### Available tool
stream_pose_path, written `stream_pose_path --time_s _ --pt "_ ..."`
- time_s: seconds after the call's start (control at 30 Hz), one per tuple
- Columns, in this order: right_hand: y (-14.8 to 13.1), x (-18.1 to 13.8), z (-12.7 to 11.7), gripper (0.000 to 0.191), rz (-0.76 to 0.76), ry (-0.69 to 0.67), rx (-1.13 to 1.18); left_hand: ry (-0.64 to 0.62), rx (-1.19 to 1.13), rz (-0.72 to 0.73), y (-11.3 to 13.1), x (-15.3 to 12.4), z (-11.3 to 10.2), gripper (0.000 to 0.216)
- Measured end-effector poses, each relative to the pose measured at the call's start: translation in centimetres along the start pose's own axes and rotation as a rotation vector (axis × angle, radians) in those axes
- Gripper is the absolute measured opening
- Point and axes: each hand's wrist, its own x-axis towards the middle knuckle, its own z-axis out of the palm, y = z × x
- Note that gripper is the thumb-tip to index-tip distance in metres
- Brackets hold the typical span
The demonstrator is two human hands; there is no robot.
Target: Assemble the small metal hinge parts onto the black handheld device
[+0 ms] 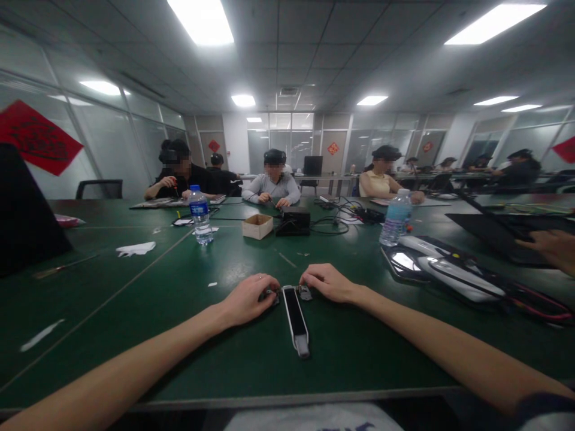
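A long narrow device with a white frame and a black face (pixel 296 317) lies on the green table (pixel 188 335), its far end between my hands. My left hand (pixel 250 297) rests on the table at the left of that end, fingers curled over a small dark part (pixel 271 295). My right hand (pixel 327 281) sits at the right of the same end, fingers bent down onto a small grey part (pixel 305 293). Both hands touch the table, and the fingertips hide most of what they pinch.
Two water bottles (pixel 200 214) (pixel 396 218), a small cardboard box (pixel 257 226), a black unit with cables (pixel 293 221) and white paper scraps (pixel 136 248) lie farther back. White and black devices (pixel 449 269) lie at the right, by another person's hand (pixel 551 248). Several people sit opposite.
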Motion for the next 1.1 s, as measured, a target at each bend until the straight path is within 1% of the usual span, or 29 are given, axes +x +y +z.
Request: stream_pose_path --time_s 0.07,0.3,0.43,0.5,0.6,0.7,0.77,0.83,0.93,1.0,1.1 --pt "0.0 0.0 -0.1 0.040 -0.020 0.010 0.002 -0.003 -0.002 0.001 0.0 0.0 0.0 0.017" --pt "0.1 -0.2 -0.5 0.031 -0.111 -0.033 -0.069 -0.019 -0.043 -0.013 0.5 0.2 -0.3 0.018" --pt "0.1 -0.3 -0.6 0.027 -0.108 -0.050 -0.071 -0.030 -0.048 -0.030 0.7 0.4 -0.5 0.019" --pt "0.4 -0.1 -0.5 0.025 -0.088 -0.009 -0.100 -0.032 -0.051 -0.029 0.7 0.4 -0.5 0.019" --pt "1.7 0.5 -0.3 0.023 -0.042 0.111 -0.213 -0.034 -0.057 -0.032 0.6 0.4 -0.4 0.020" --pt "3.6 1.4 -0.2 0.032 0.075 0.178 -0.346 -0.039 -0.069 -0.037 0.7 0.5 -0.5 0.020" --pt "4.8 1.8 -0.2 0.041 0.181 0.166 -0.380 -0.036 -0.076 -0.028 0.8 0.6 -0.5 0.020" --pt "5.6 2.1 -0.3 0.047 0.271 0.096 -0.364 -0.026 -0.079 -0.017 0.9 0.7 -0.5 0.019" --pt "6.2 2.3 -0.2 0.053 0.319 -0.005 -0.316 -0.022 -0.078 -0.012 0.9 0.7 -0.5 0.020" --pt "6.2 2.2 -0.2 0.051 0.309 0.013 -0.313 -0.026 -0.077 -0.014 0.9 0.7 -0.5 0.021" --pt "6.1 2.0 -0.1 0.037 0.279 0.111 -0.350 -0.021 -0.075 -0.007 0.8 0.7 -0.4 0.022"
